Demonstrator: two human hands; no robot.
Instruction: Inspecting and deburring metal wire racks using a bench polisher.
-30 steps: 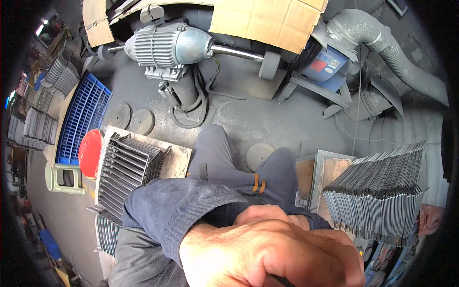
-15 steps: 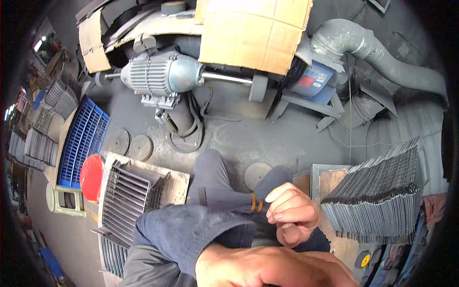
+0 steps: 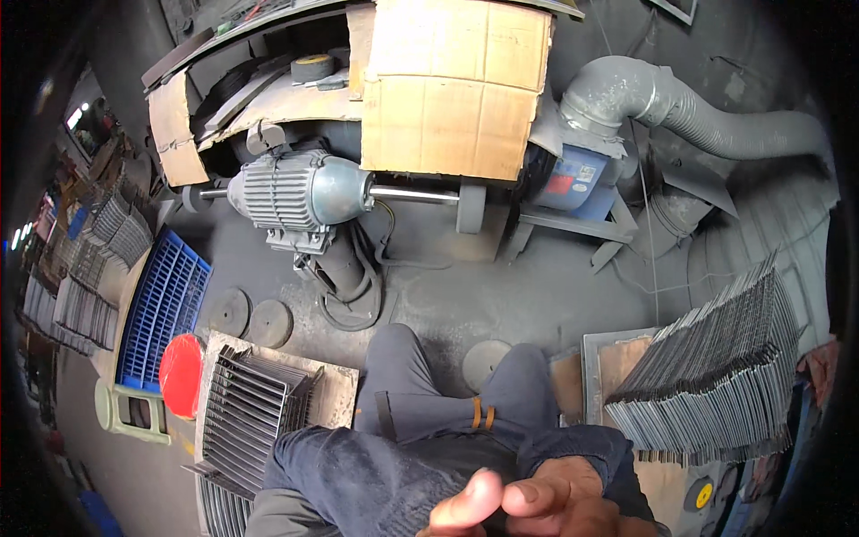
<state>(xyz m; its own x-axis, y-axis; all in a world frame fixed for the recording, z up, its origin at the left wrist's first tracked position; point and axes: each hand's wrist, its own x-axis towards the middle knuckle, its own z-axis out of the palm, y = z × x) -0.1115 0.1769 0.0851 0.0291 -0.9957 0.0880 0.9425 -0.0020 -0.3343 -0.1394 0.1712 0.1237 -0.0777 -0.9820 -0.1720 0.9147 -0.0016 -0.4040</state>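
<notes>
My left hand and my right hand meet at the bottom edge of the view, over my lap, their fingertips close together. The right hand's fingers are curled and closed; whatever they may hold is hidden. Only a finger or thumb of the left hand shows, pointing up and right, and the rest is cut off by the frame. Left of my lap, slatted dark metal racks lie on a board. To my right stands a thick stack of thin dark metal grates; neither hand touches either pile.
Ahead stands a grey motor on a post, with a shaft and a grinding wheel. A cardboard sheet hangs above it. Round discs lie on the floor. A red stool and blue crate stand left; a duct runs right.
Both hands have dropped toward the lower edge and their fingertips have come together. The right hand was raised and curled near my knee. The view has tilted, so the scene sits lower.
</notes>
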